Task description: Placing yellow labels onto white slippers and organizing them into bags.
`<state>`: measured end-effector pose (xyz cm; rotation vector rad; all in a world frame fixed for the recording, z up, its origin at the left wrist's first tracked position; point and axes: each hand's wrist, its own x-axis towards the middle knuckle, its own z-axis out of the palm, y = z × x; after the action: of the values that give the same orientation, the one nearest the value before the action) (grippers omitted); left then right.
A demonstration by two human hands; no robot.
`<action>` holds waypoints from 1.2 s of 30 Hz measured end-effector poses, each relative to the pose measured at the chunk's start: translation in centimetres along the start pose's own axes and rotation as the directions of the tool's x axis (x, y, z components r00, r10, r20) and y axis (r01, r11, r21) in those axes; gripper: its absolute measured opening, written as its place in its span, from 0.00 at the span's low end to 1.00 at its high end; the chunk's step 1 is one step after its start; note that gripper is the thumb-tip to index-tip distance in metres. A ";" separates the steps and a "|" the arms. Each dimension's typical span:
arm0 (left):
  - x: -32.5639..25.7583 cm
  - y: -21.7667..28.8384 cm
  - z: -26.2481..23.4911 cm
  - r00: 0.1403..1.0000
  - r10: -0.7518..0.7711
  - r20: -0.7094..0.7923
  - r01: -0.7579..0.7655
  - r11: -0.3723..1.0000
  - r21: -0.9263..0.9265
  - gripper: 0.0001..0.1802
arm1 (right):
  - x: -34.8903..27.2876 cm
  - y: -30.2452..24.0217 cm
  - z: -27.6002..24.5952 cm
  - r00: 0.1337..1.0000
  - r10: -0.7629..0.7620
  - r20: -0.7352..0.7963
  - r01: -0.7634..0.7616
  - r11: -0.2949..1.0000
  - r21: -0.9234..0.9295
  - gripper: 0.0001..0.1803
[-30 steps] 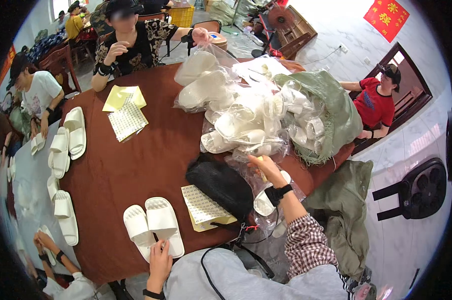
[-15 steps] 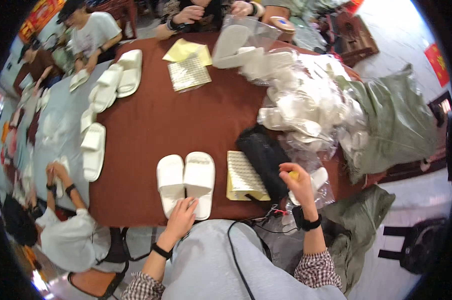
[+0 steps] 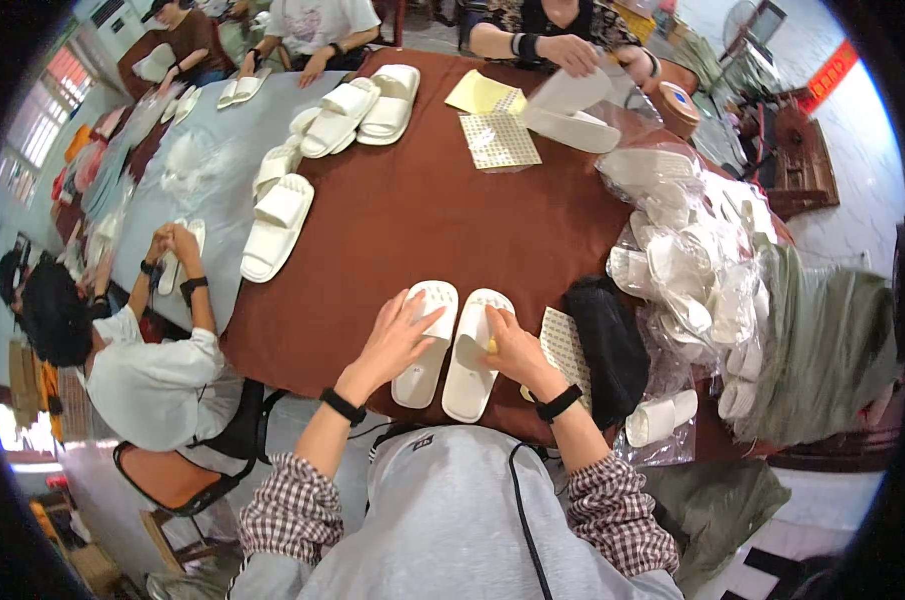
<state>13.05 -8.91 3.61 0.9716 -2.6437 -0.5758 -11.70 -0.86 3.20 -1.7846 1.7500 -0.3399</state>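
Note:
A pair of white slide slippers lies side by side before me on the brown tablecloth, toes pointing away. My left hand [image 3: 398, 335] rests on the strap of the left slipper [image 3: 417, 386], fingers spread and gripping nothing. At the right slipper [image 3: 465, 394], my right hand [image 3: 518, 352] bends its fingers over the strap. A small yellow piece [image 3: 492, 346] shows by its thumb; its kind is unclear. To the right of this hand lies a sheet of small gold stickers [image 3: 565, 345], partly covered by a black cloth bundle [image 3: 609, 345].
Bagged white slippers [image 3: 688, 265] are heaped at the right beside a green sack [image 3: 818, 350]. Finished-looking slippers [image 3: 278, 228] line the left edge. Across the table, a person's hands [image 3: 573, 55] hold slippers in clear plastic. Another person [image 3: 163, 375] sits at left.
My right hand has come left from beside the black bundle onto the right slipper. My left hand has shifted to the left slipper's strap. The whole view has turned.

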 end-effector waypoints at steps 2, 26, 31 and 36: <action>-0.1 -1.1 1.0 0.997 -0.029 0.067 0.028 1.000 0.004 0.29 | -0.1 -0.2 0.1 0.998 0.046 -0.049 -0.043 0.997 0.062 0.46; -11.2 5.0 2.2 0.878 -0.477 -0.039 0.472 0.877 -0.092 0.57 | -2.5 -3.3 -2.3 0.897 0.126 -0.425 -0.197 0.972 -0.128 0.51; -10.8 4.8 2.6 0.903 -0.408 -0.138 0.404 0.913 -0.056 0.54 | -2.3 -4.4 -1.4 0.907 0.184 -0.378 -0.256 0.955 -0.148 0.52; -8.7 5.7 5.2 0.942 -0.285 -0.178 0.281 0.958 -0.052 0.55 | -2.9 -3.8 0.8 0.931 0.053 -0.362 -0.131 0.972 -0.197 0.52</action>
<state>14.33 2.20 0.58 1.3413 -2.3462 -0.5496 -8.45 1.89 5.40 -1.8717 2.1913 -0.4699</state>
